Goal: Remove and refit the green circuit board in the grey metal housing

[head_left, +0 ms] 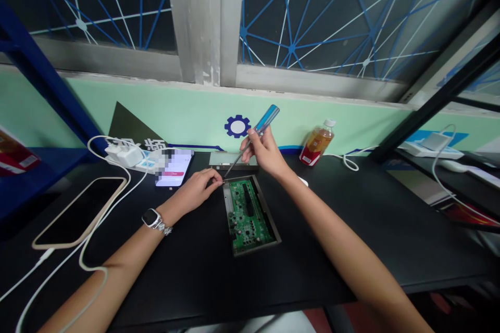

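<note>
A blue-handled screwdriver (266, 118) is gripped in my right hand (265, 151), its shaft slanting down to the left. The tip meets the far left corner of a shallow metal case, where a green circuit board (250, 213) lies inside the metal frame (267, 209). My left hand (203, 186), with a watch (151, 217) on its wrist, has thumb and fingertips pinched together at that same corner, close to the tip. Whatever sits between those fingertips is too small to make out. Behind the case lies a flat metal piece (233, 160), partly hidden by my right hand.
On the left lie a phone in a beige case (80, 212), white cables (94, 239), a white power strip (130, 156) and a lit phone (174, 169). A drink bottle (318, 143) stands at the back right against the wall. Black shelf posts (425, 99) rise on the right.
</note>
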### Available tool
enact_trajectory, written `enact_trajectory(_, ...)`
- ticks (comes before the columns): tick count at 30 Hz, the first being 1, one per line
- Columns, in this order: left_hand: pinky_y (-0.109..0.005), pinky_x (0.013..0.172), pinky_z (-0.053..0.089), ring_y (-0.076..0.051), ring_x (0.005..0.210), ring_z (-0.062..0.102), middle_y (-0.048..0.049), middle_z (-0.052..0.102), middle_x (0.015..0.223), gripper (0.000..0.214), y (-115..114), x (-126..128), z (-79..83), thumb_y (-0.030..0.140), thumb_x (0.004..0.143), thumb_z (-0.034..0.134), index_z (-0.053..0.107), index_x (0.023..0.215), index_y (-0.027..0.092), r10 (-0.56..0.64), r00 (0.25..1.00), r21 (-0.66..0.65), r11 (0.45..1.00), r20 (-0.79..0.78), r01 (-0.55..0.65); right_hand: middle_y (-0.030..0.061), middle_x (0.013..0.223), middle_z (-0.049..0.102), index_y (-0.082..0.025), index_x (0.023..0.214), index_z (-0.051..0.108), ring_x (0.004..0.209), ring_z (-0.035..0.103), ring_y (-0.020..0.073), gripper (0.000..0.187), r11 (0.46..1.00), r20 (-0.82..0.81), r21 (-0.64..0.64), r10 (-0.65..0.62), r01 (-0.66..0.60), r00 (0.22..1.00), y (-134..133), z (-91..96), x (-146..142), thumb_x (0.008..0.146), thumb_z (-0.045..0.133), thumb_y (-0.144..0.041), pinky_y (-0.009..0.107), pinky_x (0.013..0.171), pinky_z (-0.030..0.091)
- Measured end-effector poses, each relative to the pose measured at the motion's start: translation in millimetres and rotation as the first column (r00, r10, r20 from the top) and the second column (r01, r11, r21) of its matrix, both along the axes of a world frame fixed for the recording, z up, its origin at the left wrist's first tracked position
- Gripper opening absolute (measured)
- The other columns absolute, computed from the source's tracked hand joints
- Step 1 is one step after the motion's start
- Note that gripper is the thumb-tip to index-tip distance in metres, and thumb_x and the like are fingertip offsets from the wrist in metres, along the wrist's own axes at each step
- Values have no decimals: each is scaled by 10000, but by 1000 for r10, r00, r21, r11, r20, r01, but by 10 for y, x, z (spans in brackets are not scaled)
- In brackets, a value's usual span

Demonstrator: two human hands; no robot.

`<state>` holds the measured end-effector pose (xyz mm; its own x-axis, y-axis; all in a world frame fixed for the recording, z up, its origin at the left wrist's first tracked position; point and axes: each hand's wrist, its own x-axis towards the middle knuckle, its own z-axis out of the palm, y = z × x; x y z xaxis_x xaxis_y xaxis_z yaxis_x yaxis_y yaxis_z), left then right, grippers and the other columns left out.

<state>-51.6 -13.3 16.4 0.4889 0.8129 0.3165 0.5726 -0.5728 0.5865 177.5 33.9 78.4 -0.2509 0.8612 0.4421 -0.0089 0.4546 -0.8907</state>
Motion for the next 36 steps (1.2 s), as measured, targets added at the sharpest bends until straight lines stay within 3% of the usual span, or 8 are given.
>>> enact_trajectory(7,-328,753,473,-198,832,620,-53,678,931,237,-13,9,7,345,991,449,633,960,199,14,999,-6,1000,41,-14,-64,742,622,-274,1013,288,465,609,98,369,1000,51,14,-27,26,998,-17,7,8,952,464,-593,225,437,524)
enact_trajectory(36,-292,720,427,-170,781,573,-27,617,875,205,21,1,-41,328,997,454,598,937,195,5,998,-31,1000,55,-3,-80,723,601,-275,1008,294,456,598,91,351,998,-1,56,4,-4,1000,-24,25,3,962,461,-580,216,425,501)
